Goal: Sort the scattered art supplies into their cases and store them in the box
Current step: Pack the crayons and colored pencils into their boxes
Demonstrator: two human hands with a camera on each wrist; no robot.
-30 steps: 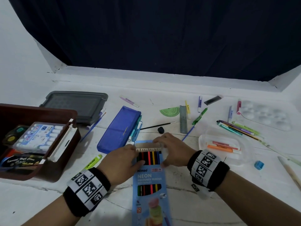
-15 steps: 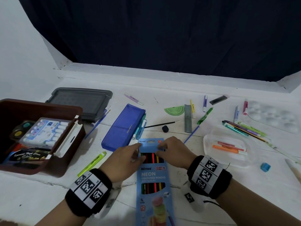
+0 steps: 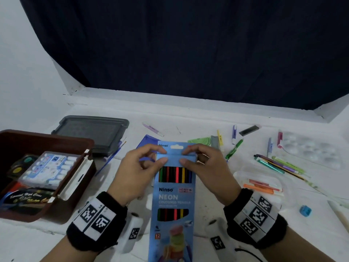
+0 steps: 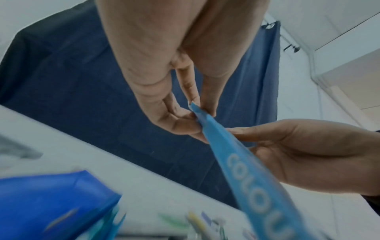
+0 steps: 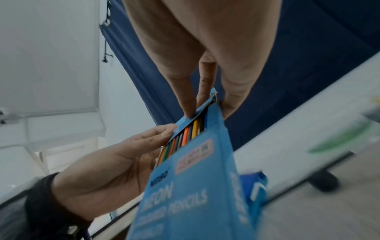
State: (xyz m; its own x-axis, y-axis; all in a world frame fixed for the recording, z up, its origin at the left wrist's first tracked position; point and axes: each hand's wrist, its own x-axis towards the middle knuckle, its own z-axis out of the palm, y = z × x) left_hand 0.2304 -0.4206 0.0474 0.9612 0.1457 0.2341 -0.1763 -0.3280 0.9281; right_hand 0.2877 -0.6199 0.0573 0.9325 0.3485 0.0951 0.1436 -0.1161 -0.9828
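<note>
Pencil pack: blue card box of coloured pencils, lifted off the table, upper end tilted away from the person, lower end running out of the head view.
Flap: top tab with hang slot, folded down over the box mouth; whether it is tucked in cannot be told.
Left hand: thumb and forefinger curled, pinching the left top corner of the pack.
Right hand: thumb and forefinger curled, pinching the right top corner, mirroring the left.
Pencils: seen through the window, packed side by side, ends just under the flap.
Storage box: brown, open, at the left; already holds a marker set and other paint items, with little bare floor showing.
Loose supplies: pens and other items scattered over the right of the table, beside a clear tray.
Risk, flap: likely to spring open if not tucked fully, since only fingertips hold it.
Risk, spill: pencils could slide out if the pack tips mouth-down on the way to the storage box.
Risk, crush: hard pinching may crease the thin card.
Risk, fit: the long pack may jam against the marker set.
</note>
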